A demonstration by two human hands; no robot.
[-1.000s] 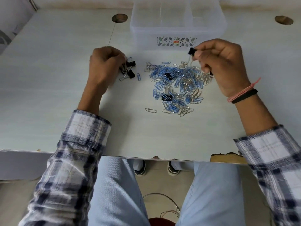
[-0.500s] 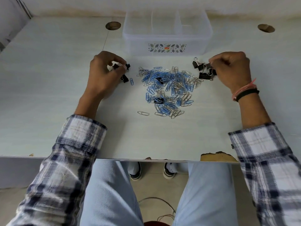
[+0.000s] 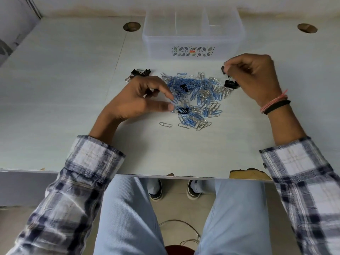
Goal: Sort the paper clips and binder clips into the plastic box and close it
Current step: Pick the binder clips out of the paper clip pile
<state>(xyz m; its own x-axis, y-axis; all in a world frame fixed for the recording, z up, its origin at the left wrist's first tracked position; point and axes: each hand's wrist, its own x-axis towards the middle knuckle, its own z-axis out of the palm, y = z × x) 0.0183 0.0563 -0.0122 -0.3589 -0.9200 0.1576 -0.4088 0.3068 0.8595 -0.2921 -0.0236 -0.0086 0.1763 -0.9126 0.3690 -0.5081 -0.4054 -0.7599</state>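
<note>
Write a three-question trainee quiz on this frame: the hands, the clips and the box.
1. True or false: the plastic box already holds paper clips.
2. Which hand pinches a black binder clip? A) left hand B) right hand C) neither
3. Fill in: the small group of binder clips set apart from the paper clip pile lies to the pile's ____.

Key: 1 false, its compartments look empty. 2 B. 3 left; another binder clip lies by the right hand.
</note>
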